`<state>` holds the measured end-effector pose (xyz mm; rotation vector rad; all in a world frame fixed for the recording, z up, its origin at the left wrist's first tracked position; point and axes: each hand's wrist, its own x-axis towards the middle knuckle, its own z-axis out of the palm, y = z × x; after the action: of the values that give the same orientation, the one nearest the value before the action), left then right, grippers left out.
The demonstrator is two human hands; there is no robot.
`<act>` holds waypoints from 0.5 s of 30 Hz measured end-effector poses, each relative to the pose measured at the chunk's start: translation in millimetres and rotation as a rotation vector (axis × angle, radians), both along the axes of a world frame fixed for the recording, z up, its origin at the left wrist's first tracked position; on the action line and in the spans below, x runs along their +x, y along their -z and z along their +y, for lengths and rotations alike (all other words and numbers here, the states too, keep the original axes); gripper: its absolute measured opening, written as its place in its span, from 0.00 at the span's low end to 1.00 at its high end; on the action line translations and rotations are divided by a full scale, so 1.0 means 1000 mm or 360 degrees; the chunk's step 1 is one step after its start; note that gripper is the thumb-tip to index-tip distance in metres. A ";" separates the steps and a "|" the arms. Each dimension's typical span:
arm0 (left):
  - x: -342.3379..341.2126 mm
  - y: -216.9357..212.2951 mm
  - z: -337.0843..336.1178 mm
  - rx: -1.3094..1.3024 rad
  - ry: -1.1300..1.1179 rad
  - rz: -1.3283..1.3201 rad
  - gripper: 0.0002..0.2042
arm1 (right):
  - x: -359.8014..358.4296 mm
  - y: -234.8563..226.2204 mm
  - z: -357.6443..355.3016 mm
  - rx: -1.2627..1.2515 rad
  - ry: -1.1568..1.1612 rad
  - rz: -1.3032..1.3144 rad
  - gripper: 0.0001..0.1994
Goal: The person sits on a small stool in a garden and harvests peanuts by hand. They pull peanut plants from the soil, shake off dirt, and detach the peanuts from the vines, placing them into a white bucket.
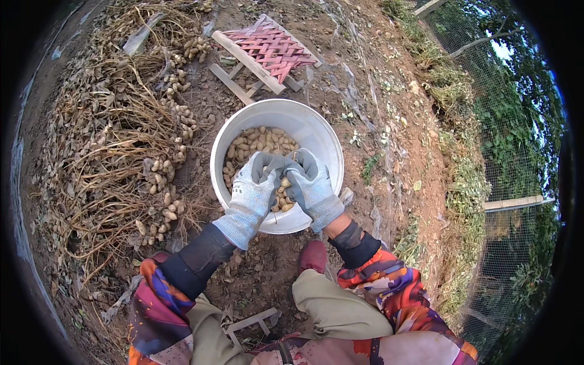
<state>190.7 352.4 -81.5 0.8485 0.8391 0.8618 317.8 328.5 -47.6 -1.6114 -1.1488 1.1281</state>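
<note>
A white bucket [324, 138] stands on the soil in front of me, partly filled with peanuts in their shells [263, 140]. Above its near half, my left hand [250, 190] and my right hand [314, 190] meet at the fingertips. Both wear pale knitted gloves with grey coated fingers. The fingers of each hand are curled in and closed. A pale peanut [285, 182] shows in the gap between them; whether it is gripped or lies lower in the bucket, I cannot tell. What the fingertips hold is hidden by the gloves.
Pulled peanut plants [115, 158] with pods attached lie in a long row at left. Beyond the bucket is a low wooden stool [267, 52] with a woven red seat. A wire mesh fence [505, 164] runs along the right. My red shoe [312, 256] is near the bucket.
</note>
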 end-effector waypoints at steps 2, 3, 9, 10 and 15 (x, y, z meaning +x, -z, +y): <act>0.006 0.014 0.002 0.0177 -0.0171 -0.0198 0.12 | -0.003 -0.005 -0.004 0.0121 -0.0019 0.0039 0.03; 0.000 -0.002 0.003 -0.0050 -0.0204 -0.0242 0.12 | -0.009 -0.009 -0.002 0.0179 -0.0056 0.0068 0.03; -0.019 -0.033 0.010 -0.0571 0.0186 -0.0814 0.15 | -0.014 -0.017 0.000 0.0023 0.0072 0.1067 0.05; -0.012 -0.035 0.011 -0.0584 0.0083 -0.0675 0.16 | -0.011 -0.016 -0.002 0.0047 0.0067 0.0993 0.04; -0.002 -0.022 0.018 -0.0633 -0.0032 0.0077 0.17 | -0.014 -0.031 0.000 0.0858 -0.0427 -0.1019 0.06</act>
<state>188.4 369.9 -59.6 0.5134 1.0209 0.6625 304.0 329.0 -16.1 -1.4325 -1.9337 0.3705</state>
